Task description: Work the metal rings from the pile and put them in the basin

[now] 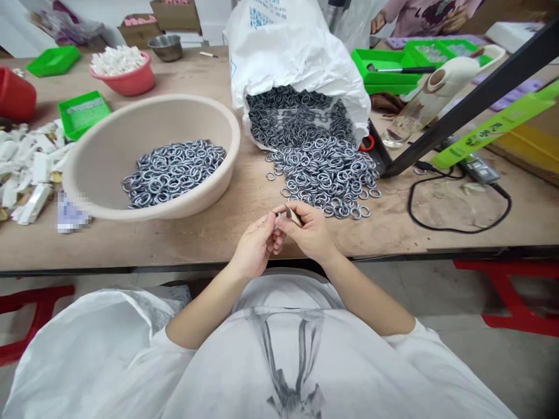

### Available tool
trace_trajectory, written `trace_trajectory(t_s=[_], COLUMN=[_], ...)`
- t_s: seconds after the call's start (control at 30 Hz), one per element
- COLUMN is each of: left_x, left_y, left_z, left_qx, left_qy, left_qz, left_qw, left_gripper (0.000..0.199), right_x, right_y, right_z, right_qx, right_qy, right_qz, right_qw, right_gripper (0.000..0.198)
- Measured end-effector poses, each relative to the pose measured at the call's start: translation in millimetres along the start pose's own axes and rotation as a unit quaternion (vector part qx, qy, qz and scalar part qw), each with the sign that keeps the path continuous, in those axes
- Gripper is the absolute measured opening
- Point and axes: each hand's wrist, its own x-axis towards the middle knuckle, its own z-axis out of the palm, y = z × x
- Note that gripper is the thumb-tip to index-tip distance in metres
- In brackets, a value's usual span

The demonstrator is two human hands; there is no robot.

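Note:
Close to the table's front edge, my two hands meet fingertip to fingertip. My left hand (256,245) is closed, pinching a small grey ring (278,216) that the fingers mostly cover. In my right hand (313,234), also closed, is a small knife (295,217) with a pointed dark blade and a pale handle; its tip is up by the ring. Just beyond my right hand spreads a pile of grey rings (327,169), spilling from a white sack (297,52) lying on its side. To the left, a beige basin (100,139) holds many more grey rings (174,171).
Left of the basin lie white pieces (30,169) and a green tray (85,113). A red bowl (135,78) stands behind. On the right are a dark slanted post (471,99), a black cable (413,203) and a bottle (432,93). A person (428,17) sits opposite.

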Motion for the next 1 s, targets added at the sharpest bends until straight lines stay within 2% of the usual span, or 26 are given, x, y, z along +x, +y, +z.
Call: trace_trajectory(t_s=[0.1, 0.17, 0.27, 0.33, 0.43, 0.6, 0.7, 0.77, 0.87, 0.93, 1.0], left_x=[0.5, 0.9, 1.1, 0.7, -0.6, -1.8, -2.1, -3.8, -9.1, -11.7, -11.2], left_y=[0.8, 2.2, 2.9, 2.4, 1.5, 1.9, 1.3, -0.1, -3.4, -5.1, -5.2], left_z=[-1.8, -3.4, -4.3, -3.4, -1.0, 0.7, -0.2, -0.8, -1.3, -3.1, -7.3], left_qx=[0.006, 0.001, -0.014, -0.026, -0.034, -0.031, -0.03, -0.031, -0.011, 0.009, 0.019], left_qy=[-0.013, -0.007, 0.029, 0.048, 0.054, 0.057, 0.051, 0.04, -0.017, -0.053, -0.046], left_qz=[0.02, 0.025, 0.027, 0.026, 0.019, 0.014, 0.012, 0.008, -0.007, -0.02, -0.016], left_qw=[1.0, 1.0, 0.999, 0.998, 0.998, 0.998, 0.998, 0.999, 1.0, 0.998, 0.999], left_gripper=[0.044, 0.044, 0.044, 0.044, 0.043, 0.044, 0.045, 0.044, 0.043, 0.044, 0.044], right_x=[-0.5, -3.6, -10.7, -14.1, -15.1, -14.7, -16.8, -15.8, -5.0, 8.0, 22.8], right_y=[-3.1, -6.0, -9.9, -11.1, -10.6, -10.7, -10.6, -7.8, -0.4, 3.3, 4.3], right_z=[-3.7, -6.6, -7.6, -6.1, -4.6, -3.8, -1.5, -2.6, -14.8, -27.7, -37.9], right_qx=[-0.091, -0.182, -0.334, -0.408, -0.459, -0.479, -0.471, -0.451, -0.427, -0.454, -0.521], right_qy=[0.045, 0.036, -0.018, -0.026, -0.024, -0.02, -0.028, -0.04, 0.007, 0.075, 0.092], right_qz=[-0.045, -0.083, -0.138, -0.164, -0.184, -0.196, -0.179, -0.152, -0.071, -0.006, 0.038], right_qw=[0.994, 0.979, 0.932, 0.898, 0.869, 0.855, 0.863, 0.879, 0.901, 0.888, 0.848], right_gripper=[0.04, 0.046, 0.05, 0.051, 0.051, 0.05, 0.05, 0.05, 0.053, 0.055, 0.053])
